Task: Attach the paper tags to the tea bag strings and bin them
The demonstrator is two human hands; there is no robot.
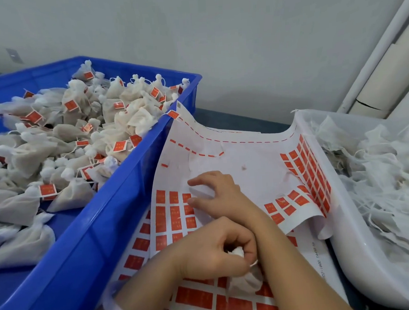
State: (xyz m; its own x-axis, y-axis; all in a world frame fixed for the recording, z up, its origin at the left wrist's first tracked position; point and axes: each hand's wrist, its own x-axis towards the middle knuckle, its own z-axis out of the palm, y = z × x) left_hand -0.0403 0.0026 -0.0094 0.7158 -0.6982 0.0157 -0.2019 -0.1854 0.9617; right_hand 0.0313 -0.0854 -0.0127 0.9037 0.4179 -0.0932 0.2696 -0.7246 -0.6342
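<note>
Tea bags with red tags (79,142) heap the blue crate (121,206) at far left, too many for me to count beyond several dozen; there is one crate. Next come the sticker sheets: I make out two, a top sheet (246,157) curling up at both sides with most of its middle already stripped, and a lower sheet (318,250) beneath it, both still carrying rows of red paper tags (165,211). The left hand (218,251), one pale bracelet (116,308) on its wrist, is closed in a fist round the neck of a single tea bag (247,281), whose body hangs below onto the lower sheet. The right hand (217,194) crosses over that wrist, fingers bent and spread, tips on the top sheet at the edge of the tag rows; I cannot tell whether a tag is pinched yet. One white tub (346,254) at far right holds a tangled pile of untagged tea bags (377,169). As I judge it, the loose, curled top sheet could lift along with a tag being peeled, since nothing pins it down, and a tag might then tear or fold onto itself before reaching the string.
</note>
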